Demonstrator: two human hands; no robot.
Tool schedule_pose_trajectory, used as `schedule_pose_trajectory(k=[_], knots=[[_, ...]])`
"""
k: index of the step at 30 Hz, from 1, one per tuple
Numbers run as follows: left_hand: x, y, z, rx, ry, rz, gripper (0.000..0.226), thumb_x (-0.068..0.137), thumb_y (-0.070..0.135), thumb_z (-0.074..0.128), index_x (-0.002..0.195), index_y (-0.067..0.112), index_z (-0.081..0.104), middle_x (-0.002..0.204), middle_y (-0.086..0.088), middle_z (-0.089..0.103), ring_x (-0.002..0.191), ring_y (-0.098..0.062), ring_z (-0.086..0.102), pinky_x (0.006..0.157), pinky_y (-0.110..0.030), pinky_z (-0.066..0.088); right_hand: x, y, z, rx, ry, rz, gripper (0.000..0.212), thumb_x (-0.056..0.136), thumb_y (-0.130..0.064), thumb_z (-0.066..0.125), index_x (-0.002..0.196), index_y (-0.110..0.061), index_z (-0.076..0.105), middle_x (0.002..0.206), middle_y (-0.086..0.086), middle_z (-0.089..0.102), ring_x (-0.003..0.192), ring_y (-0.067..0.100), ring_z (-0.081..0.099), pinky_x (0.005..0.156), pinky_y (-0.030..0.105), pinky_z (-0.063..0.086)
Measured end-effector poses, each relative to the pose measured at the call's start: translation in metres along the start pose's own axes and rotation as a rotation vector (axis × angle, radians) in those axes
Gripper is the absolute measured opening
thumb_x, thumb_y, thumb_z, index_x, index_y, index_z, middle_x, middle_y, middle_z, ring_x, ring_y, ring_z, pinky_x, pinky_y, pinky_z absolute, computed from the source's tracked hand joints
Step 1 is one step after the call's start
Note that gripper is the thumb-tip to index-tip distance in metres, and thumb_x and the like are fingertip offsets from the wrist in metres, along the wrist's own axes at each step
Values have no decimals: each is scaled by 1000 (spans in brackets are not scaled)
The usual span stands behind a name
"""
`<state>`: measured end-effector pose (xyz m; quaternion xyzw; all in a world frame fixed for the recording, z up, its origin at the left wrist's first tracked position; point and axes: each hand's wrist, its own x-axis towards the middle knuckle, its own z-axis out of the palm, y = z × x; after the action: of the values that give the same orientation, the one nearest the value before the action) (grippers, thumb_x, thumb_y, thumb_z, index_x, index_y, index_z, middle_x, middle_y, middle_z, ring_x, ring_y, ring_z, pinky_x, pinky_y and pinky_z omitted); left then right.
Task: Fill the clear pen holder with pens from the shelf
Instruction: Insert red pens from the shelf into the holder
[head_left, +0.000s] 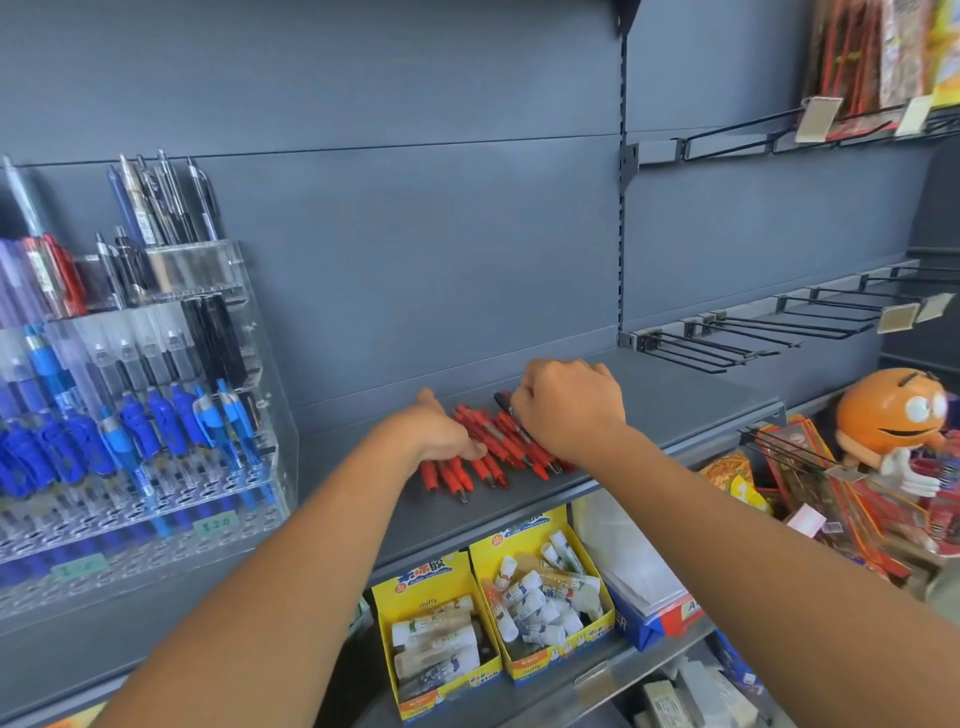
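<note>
Both arms are up at the grey shelf (675, 400) now, and both are on the same loose heap of red pens (493, 465) lying flat near its front edge. The left hand (441, 434) lies palm-down on the near end of the heap, its fingers (475, 451) fairly straight and pressing on the barrels. It grips nothing that I can see, and my guess is it's there to stop the round pens rolling off the lip while the other hand picks.

The right hand (571, 410) sits over the far end of the pile with its fingers curled right under. A dark-tipped pen (503, 402) pokes out from beneath its knuckles, so it looks pinched there, though the fingertips themselves are hidden by the back of the hand. Whether more than that one pen is in the grip, I can't tell.

The clear pen holder (270, 364) stands on the same shelf, well off to the left, a stepped acrylic rack. Blue pens (130, 421) stand upright in its middle tiers and darker ones at the back, while the lowest rows of holes appear unfilled. That's probably where the red ones belong.

So this looks like the gathering step, with nothing lifted yet. The carry goes leftwards across the person's own left arm, and a loose bundle could shed a pen into the yellow boxes (421, 584) below.
</note>
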<state>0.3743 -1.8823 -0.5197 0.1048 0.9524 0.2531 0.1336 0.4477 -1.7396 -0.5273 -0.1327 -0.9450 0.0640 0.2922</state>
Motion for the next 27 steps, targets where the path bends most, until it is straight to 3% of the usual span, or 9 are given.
schedule_pose_trajectory(k=[3,6,9,15,18,19,21,23,27], knots=[[4,2,-7,40,9,-57,78,75,30,82,132,13,32,125,-14,58,104,-26,62,64,-33,47,1,-3,1,20,-30,-15,24,95,-28,44,101,-14,63,92,5,67,90,28,56,85,35,35],[1,3,-7,59,-10,-80,71,68,31,77,124,13,39,118,-13,64,92,-25,63,54,-29,45,1,-6,1,35,-52,-25,25,95,-28,44,108,-15,62,101,5,67,100,29,58,89,35,36],[0,7,-2,18,6,-89,55,74,25,71,118,10,43,92,-10,69,72,-23,63,54,-29,50,0,-8,0,31,-58,-30,29,96,-29,44,115,-14,60,109,5,66,105,28,58,94,36,36],[6,17,6,95,48,-77,72,86,16,64,137,6,14,100,-20,65,77,-31,66,70,-43,59,-6,-10,-4,17,-62,-39,31,96,-29,44,117,-12,59,113,6,65,107,28,58,96,36,38],[10,15,9,199,87,-74,79,91,9,57,146,-2,2,118,-20,66,101,-33,69,87,-38,56,-5,-9,-5,-21,-100,-50,37,97,-30,40,126,-13,56,125,5,60,112,28,56,98,38,38],[13,11,9,230,148,-61,80,90,10,57,148,-2,5,128,-18,62,111,-33,64,90,-36,52,-4,-10,-5,-39,-122,-57,39,98,-31,39,128,-13,55,130,4,57,114,28,55,99,39,37],[17,1,9,194,264,-30,65,86,14,61,142,2,30,131,-17,58,117,-33,59,89,-36,50,-3,-11,-4,-70,-156,-69,39,98,-32,36,128,-14,53,134,3,52,116,27,53,98,40,37],[20,-9,7,74,319,14,43,80,13,62,120,7,49,117,-16,63,108,-35,62,82,-37,53,-4,-13,-5,-86,-168,-74,36,98,-32,35,123,-13,53,131,3,51,116,27,52,98,41,36],[17,-24,-4,-366,499,195,27,74,13,64,100,12,56,88,-8,64,76,-32,63,63,-35,53,-5,-18,-6,-75,-158,-88,35,98,-32,35,123,-15,53,130,2,51,115,26,52,97,41,37]])
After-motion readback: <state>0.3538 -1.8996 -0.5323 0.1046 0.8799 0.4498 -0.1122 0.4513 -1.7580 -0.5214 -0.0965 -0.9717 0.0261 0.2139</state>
